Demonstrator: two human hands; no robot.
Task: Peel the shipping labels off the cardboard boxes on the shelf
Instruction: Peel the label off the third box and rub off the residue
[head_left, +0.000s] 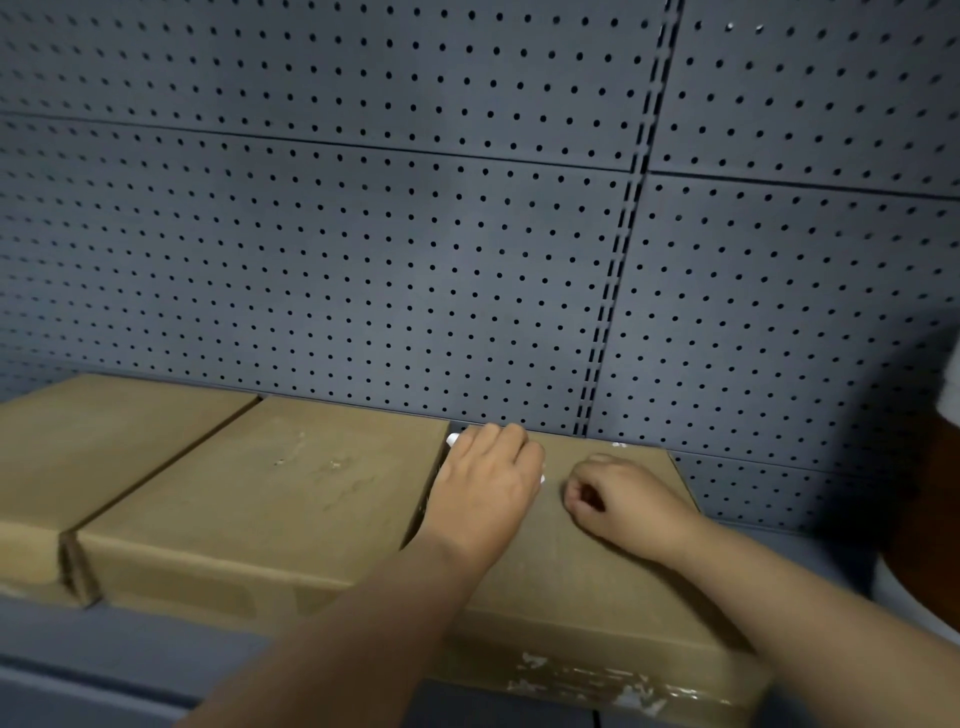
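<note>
Both hands were on the right-hand box (571, 561). Left hand (485, 486) lay over a white scrap (453, 439), fingers together; right hand (618, 499) had its fingers curled in, pinching nothing I could see.

Your left hand (485, 486) lies palm down with the fingers (511, 436) stretched forward and close together, the bare forearm (332, 634) running back toward the lower left. Your right hand (618, 501) sits just beside it, knuckles up, with the fingers (579, 493) curled under toward the palm and the thumb (602, 458) tucked along the top. Both wrists are nearly straight, and the right forearm (810, 613) enters from the lower right, so the two arms converge.
</note>
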